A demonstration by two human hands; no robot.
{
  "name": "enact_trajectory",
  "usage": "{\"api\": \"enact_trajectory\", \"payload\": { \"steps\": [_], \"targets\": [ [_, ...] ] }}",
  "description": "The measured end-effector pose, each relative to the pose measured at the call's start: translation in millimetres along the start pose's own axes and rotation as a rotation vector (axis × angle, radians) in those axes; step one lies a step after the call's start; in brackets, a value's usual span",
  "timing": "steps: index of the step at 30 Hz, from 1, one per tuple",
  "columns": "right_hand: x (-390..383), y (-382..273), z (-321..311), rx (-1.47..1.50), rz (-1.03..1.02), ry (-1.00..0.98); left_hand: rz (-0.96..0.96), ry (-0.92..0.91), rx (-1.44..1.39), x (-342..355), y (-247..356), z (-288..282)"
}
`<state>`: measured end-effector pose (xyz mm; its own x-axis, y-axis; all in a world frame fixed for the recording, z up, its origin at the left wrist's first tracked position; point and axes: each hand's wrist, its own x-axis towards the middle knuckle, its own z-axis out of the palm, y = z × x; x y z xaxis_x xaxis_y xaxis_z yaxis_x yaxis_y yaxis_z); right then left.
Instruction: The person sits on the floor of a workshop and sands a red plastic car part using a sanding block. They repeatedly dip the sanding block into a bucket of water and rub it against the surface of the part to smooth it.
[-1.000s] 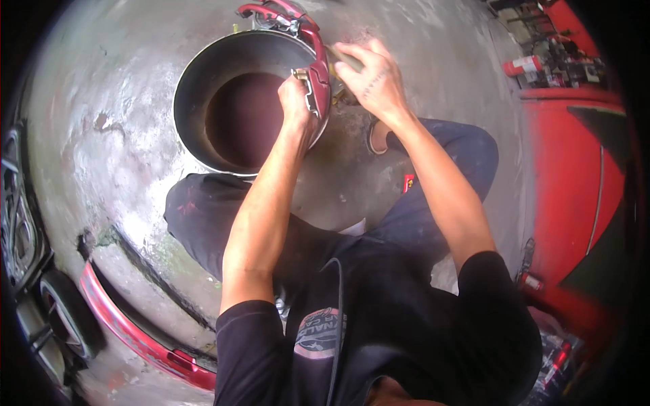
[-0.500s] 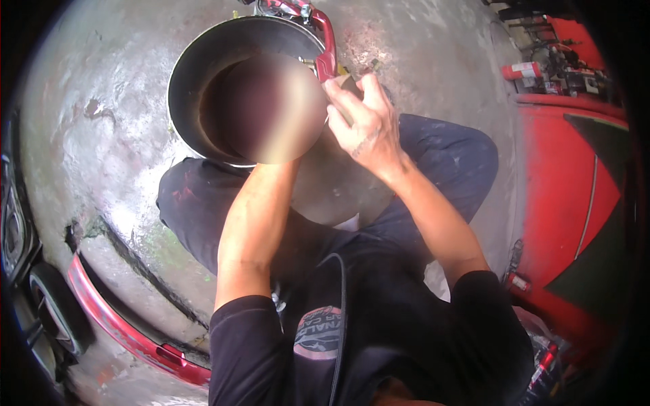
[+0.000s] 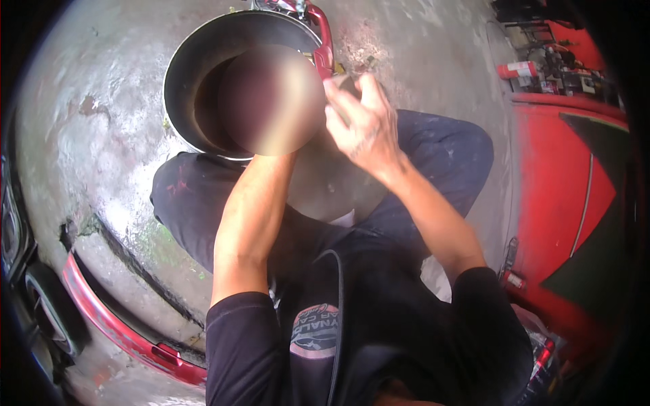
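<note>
near: black shirt (image 3: 413,325), round chest print (image 3: 316,331) bears lettering, partly legible | far right: red-white canister (image 3: 517,70), label markings too small to read

i have the basin (image 3: 184,78) on the floor (image 3: 101,162) ahead of the wearer's left knee (image 3: 179,193), the curved part (image 3: 324,46) at its right rim and the left forearm (image 3: 252,210) over its near edge. just right of that part sits the right hand (image 3: 365,127) around a small block (image 3: 349,84). farther out i find a long strip (image 3: 118,330) low left, a tyre (image 3: 57,308) beyond it, and a vehicle panel (image 3: 552,196) far right.
</note>
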<state>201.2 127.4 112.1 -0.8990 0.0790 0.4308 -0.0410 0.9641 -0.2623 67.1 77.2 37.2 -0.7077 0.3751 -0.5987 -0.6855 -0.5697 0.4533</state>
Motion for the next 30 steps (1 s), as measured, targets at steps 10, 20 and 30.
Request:
{"api": "enact_trajectory", "payload": {
  "steps": [10,20,30],
  "targets": [
    [38,40,-14,0.023,0.100,0.097,0.037,-0.079,-0.188,26,-13,-6],
    [72,24,18,-0.134,-0.060,-0.025,0.155,0.056,-0.015,25,-20,-2],
    [58,20,19,-0.102,-0.088,0.000,0.247,0.062,0.125,26,-20,-8]
  ]
}}
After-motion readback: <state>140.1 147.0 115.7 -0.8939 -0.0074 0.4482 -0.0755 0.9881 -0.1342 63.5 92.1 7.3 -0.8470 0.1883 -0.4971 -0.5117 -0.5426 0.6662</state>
